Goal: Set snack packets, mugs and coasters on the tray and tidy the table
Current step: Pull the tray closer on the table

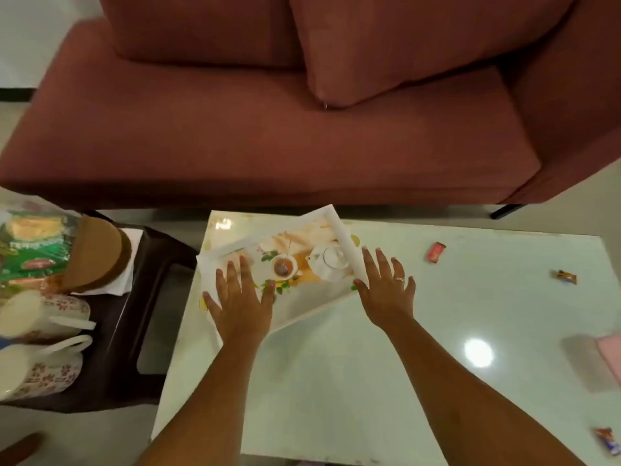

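**Both grips flat at the tray, mugs and packets on the stool**

A white rectangular tray with a printed teapot picture (pixel 316 309) lies askew on the far left part of the glossy white bench (pixel 369 381). The left grip (pixel 240 297) is open, its straight, spread fingers resting on the tray's near left part. The right grip (pixel 383 290) is also open, with fingers straight. It sits just beside the tray's right rim, the thumb at the rim's corner.

Left of the bench stands a dark brown plastic stool (pixel 151 297). It carries two white floral mugs (pixel 50 307), a stack of round brown coasters (pixel 97 253) and a green snack packet (pixel 33 250).

On the bench, well apart from the tray, lie a small red wrapper (pixel 437 252), a small orange wrapper (pixel 566 276) and another wrapper near the right front edge (pixel 608 445). A pink cloth (pixel 610 354) shows at the right edge. A maroon fabric sofa (pixel 268 129) stands beyond the bench.
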`<state>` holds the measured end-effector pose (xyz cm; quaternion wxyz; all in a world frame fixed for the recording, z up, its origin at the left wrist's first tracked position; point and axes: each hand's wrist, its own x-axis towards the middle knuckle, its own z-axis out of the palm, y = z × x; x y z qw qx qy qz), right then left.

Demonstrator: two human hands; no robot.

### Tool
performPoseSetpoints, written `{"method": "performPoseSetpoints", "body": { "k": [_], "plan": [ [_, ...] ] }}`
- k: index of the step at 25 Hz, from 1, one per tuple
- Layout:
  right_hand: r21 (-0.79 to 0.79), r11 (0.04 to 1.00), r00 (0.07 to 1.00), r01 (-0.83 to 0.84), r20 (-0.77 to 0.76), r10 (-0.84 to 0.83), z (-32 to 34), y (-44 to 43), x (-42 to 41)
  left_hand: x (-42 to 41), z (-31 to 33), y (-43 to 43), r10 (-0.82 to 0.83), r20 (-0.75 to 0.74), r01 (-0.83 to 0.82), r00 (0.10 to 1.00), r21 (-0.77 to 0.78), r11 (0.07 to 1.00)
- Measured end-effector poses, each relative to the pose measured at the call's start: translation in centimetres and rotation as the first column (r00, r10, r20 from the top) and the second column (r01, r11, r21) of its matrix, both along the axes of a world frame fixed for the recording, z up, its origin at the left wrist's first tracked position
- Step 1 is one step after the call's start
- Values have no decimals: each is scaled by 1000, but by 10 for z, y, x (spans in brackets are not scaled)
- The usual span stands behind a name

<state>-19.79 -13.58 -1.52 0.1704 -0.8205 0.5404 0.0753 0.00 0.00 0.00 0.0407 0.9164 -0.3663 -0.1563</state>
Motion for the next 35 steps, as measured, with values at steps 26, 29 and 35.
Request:
{"method": "performPoseSetpoints", "body": {
  "k": [26,29,35],
  "plan": [
    [136,638,615,758,179,-768,-108,79,19,103,-113,3,503,-706,-795,499,-141,591],
    [168,609,588,775,160,-793,-111,90,12,96,-117,10,501,-675,-754,541,-125,645],
    [195,583,561,789,162,-812,-113,91,11,94,-117,18,462,-622,-650,632,-102,753]
  ]
}}
